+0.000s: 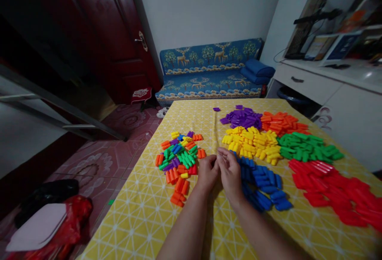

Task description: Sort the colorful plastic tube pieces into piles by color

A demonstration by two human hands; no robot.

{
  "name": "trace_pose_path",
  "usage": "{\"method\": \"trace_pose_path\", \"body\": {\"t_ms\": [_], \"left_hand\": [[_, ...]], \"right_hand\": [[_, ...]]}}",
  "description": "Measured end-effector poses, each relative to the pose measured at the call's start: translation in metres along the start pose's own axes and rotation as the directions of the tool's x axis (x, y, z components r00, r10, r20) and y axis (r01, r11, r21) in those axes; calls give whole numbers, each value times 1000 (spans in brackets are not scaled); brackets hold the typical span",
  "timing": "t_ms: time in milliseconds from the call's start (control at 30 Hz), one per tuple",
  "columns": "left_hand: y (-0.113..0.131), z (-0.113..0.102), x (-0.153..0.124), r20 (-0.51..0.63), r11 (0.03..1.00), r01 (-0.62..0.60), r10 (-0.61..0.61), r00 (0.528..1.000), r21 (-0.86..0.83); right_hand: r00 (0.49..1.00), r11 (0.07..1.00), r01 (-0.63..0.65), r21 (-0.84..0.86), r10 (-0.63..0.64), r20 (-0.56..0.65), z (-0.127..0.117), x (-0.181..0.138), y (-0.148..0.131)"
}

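A dark red door [119, 41] with a metal handle [142, 40] stands at the back left. Beside it, against the white wall, is a blue sofa [209, 73] printed with deer and trees, and a folded blue blanket [258, 69] lies at its right end. The floor [119, 148] is patterned reddish tile. At the lower left lie a red plastic bag [73, 216], a pale flat sheet [38, 228] and something black [44, 196]. A pair of pale slippers [162, 112] sits near the sofa. On the right stands a white cabinet [343, 101] with a drawer, shelves above it.
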State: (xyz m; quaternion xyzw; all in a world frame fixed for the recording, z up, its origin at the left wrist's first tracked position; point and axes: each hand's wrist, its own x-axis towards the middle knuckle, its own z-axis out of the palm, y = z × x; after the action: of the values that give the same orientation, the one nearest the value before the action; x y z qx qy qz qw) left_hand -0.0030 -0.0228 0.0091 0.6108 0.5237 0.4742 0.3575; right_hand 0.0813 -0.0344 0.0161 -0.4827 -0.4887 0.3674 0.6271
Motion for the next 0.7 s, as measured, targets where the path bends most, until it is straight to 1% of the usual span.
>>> {"method": "trace_pose_path", "body": {"t_ms": [67,167,233,267,333,400,433,500,533,600,700], "left_hand": [[1,-1,-3,2,996,-9,9,1000,87],[5,-4,-7,-16,953,-9,15,1000,303],[9,-10,-9,-67,896,-22,58,996,443],[11,-14,-9,-120,869,-23,94,988,495],[13,-25,-7,-243,821,-14,186,952,571],[12,-39,-4,-356,773,33,253,900,634],[11,-45,-3,-394,749,67,268,879,659],[7,-54,0,-432,701,142,255,865,699],[4,-57,0,-435,676,178,232,870,715],[0,-58,0,-397,623,209,178,901,754],[-3,-55,0,-302,557,181,132,944,810]], "right_hand": [[998,999,39,-28,-40,-39,-2,-11,5],[994,990,105,-89,-108,-24,-2,-18,11],[991,984,136,-111,-136,11,-1,-20,13],[990,983,143,-112,-141,28,-1,-20,14],[991,986,132,-99,-128,48,0,-19,15],[994,992,100,-78,-96,52,0,-18,16],[995,994,86,-70,-82,55,0,-18,16],[995,996,73,-59,-69,65,0,-18,16],[995,996,74,-52,-70,67,0,-19,17],[995,997,77,-31,-75,70,1,-20,18],[995,997,76,-9,-75,67,1,-20,22]]}}
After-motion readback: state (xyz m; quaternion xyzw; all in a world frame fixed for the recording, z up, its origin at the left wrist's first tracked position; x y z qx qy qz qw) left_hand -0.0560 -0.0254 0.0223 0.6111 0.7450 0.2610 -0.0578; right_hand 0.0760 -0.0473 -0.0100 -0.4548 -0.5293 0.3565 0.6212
